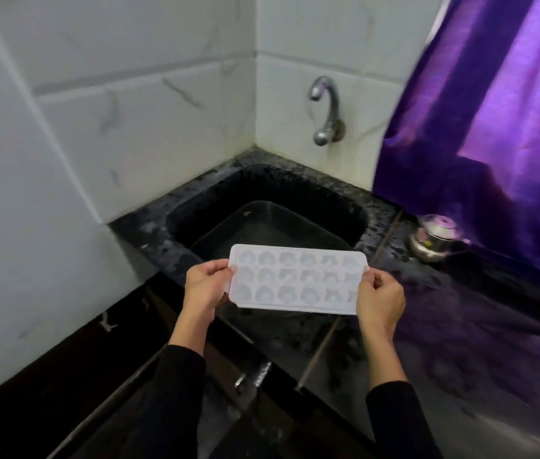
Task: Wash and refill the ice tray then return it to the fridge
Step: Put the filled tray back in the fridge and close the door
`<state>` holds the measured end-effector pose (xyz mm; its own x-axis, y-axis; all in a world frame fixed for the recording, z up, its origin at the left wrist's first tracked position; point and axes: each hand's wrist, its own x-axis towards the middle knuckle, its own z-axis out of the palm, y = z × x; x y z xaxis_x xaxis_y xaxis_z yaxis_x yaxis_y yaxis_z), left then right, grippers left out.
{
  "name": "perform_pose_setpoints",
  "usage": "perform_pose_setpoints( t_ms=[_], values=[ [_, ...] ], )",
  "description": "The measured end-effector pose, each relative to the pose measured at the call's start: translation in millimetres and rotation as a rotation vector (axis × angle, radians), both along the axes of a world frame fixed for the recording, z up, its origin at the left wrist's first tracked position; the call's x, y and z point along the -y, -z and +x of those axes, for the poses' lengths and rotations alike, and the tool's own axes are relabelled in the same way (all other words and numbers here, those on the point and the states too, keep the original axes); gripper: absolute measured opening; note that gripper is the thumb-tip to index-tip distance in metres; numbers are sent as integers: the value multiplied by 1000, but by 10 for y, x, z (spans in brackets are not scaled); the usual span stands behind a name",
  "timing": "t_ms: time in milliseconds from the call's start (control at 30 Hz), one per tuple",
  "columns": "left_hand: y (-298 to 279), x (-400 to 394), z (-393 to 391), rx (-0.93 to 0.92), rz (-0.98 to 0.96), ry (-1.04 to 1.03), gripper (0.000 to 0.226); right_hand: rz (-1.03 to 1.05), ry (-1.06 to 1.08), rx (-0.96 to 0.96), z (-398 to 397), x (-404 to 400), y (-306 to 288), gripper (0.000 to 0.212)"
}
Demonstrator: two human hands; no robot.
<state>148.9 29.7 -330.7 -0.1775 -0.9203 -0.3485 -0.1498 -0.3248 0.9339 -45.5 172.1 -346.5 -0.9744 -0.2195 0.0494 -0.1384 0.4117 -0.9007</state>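
Holding the white plastic ice tray (298, 279) level, both hands grip its short ends above the near edge of the dark stone sink (358, 207). The left hand (204, 286) pinches the left end, thumb on top and fingers curled beneath. The right hand (379, 299) pinches the right end in the same manner. The tray faces cavity-side up and shows three rows of shaped moulds; whether they contain ice, water or nothing cannot be determined.

A dark rectangular basin (271, 223) sits inside the sink, directly beyond the tray. The chrome wall tap (325, 111) projects from the white tiled wall (129, 111) above the far side of the sink. No water stream is visible from its spout.

Task status, judged from this arrangement:
- Washing: not yet under way. The tray is near the sink but is not under the tap.
- Refilling: outstanding.
- Return to the fridge: outstanding. No fridge is in view.

The task appears to be at an early stage, with the tray brought to the washing point only.

A small steel lidded pot (434, 240) stands on the dark speckled tabletop (460, 326) to the right of the sink, partly under the purple curtain (494, 111).
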Motion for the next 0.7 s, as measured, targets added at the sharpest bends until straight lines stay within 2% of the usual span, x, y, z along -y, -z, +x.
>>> perform_pose_setpoints(
  t_ms=[100, 367, 467, 700],
  values=[
    [-56, 7, 544, -15, -42, -129, 9, -36, -110, 11, 420, 306, -65, 21],
    [-150, -218, 1858, 4, -120, -476, 20, -89, -462, 67, 1512, 877, -199, 18],
    [-176, -413, 2198, -1, -131, -607, 20, -107, -592, 107, 1835, 989, -279, 17],
    [-152, -925, 2730, 6, -170, -923, 17, -90, -930, 64, 2474, 1187, -399, 20]
  ],
)
